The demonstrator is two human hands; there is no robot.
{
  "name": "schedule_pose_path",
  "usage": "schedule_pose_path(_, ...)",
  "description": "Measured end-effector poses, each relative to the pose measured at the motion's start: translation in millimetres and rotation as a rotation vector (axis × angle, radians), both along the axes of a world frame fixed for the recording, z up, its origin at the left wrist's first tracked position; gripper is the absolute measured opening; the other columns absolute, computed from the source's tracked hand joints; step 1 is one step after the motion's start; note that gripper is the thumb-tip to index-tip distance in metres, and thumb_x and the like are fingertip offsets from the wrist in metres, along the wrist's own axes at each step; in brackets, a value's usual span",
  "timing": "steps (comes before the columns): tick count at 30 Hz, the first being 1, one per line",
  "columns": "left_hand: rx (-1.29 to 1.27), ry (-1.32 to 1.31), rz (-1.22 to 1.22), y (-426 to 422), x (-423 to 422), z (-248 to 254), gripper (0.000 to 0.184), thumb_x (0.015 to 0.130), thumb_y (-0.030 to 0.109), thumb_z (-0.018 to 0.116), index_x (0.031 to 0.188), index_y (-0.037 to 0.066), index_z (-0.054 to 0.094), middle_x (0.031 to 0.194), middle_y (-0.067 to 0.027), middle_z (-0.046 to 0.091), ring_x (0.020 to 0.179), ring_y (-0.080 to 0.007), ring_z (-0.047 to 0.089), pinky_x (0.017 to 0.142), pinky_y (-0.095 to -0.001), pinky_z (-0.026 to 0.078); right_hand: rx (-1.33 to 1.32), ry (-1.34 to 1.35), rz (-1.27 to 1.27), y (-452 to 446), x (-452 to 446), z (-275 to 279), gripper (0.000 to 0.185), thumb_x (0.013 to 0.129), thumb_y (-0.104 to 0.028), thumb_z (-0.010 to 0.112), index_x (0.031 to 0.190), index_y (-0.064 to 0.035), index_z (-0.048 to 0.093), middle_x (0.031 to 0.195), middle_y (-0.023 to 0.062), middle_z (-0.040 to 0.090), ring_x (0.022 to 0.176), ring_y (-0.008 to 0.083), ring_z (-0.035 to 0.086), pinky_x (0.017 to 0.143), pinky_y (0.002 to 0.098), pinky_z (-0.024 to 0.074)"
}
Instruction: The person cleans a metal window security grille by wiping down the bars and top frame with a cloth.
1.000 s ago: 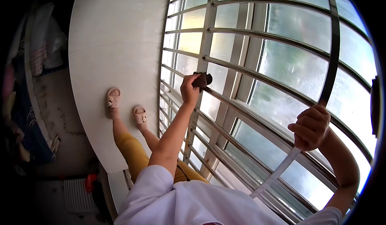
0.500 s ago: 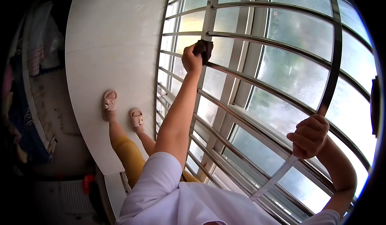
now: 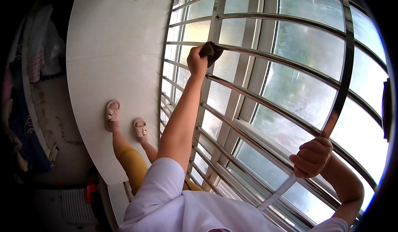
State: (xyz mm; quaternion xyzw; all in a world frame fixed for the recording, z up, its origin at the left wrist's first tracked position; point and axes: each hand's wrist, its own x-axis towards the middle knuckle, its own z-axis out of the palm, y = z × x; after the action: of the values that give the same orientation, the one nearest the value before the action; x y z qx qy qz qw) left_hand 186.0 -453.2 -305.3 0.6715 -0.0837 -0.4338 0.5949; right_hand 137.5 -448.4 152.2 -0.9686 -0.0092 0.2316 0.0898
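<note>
This looks like a home: slippers (image 3: pixel 112 111) worn beside a window (image 3: pixel 296 93) with metal bars (image 3: pixel 346 75).

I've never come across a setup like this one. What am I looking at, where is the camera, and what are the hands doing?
There is no machine here, just a person using two bare hands. The view comes from a camera worn on the head, looking forward and down, so you see the person's own arms and legs. The dark, curved edges frame the picture.

The left hand holds what looks like a dark cloth up at a crossing of the metal bars. The right hand is closed around a flat metal bar. Behind the bars are window panes. The feet, in pink clogs, stand on a pale surface.
</note>
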Motion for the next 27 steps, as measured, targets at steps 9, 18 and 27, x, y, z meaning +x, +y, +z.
schedule_pose_path(9, -0.016, -0.142, 0.025, -51, 21, 7, 0.035, 0.071, -0.005, 0.061, 0.101, 0.010, 0.068, 0.100, -0.0106, 0.065, 0.096, -0.0317, 0.062, 0.087, -0.0361, 0.049, -0.014, -0.007, 0.048, -7, -3, -1, 0.012, 0.072, -0.021, 0.053, 0.071, -0.0142, 0.063, 0.057, -0.0062, 0.051, 0.059, 0.0110, 0.054, 0.057, 0.0252, 0.0373)
schedule_pose_path(18, -0.160, -0.109, -0.023, 52, -21, -6, 0.035, 0.072, -0.006, 0.067, 0.104, 0.009, 0.066, 0.099, -0.0099, 0.064, 0.093, -0.0283, 0.064, 0.081, -0.0340, 0.051, -0.003, 0.025, 0.072, -6, -1, 2, 0.013, 0.069, -0.022, 0.057, 0.075, -0.0136, 0.065, 0.059, -0.0056, 0.050, 0.060, 0.0112, 0.055, 0.061, 0.0252, 0.0391)
schedule_pose_path(27, 0.064, 0.018, -0.245, 276, -107, 33, 0.037, 0.071, -0.009, 0.061, 0.104, 0.008, 0.065, 0.100, -0.0117, 0.064, 0.097, -0.0310, 0.062, 0.086, -0.0360, 0.049, 0.017, -0.003, 0.041, -2, -2, -2, 0.011, 0.063, -0.019, 0.057, 0.068, -0.0118, 0.063, 0.055, -0.0043, 0.049, 0.055, 0.0128, 0.054, 0.055, 0.0266, 0.0391)
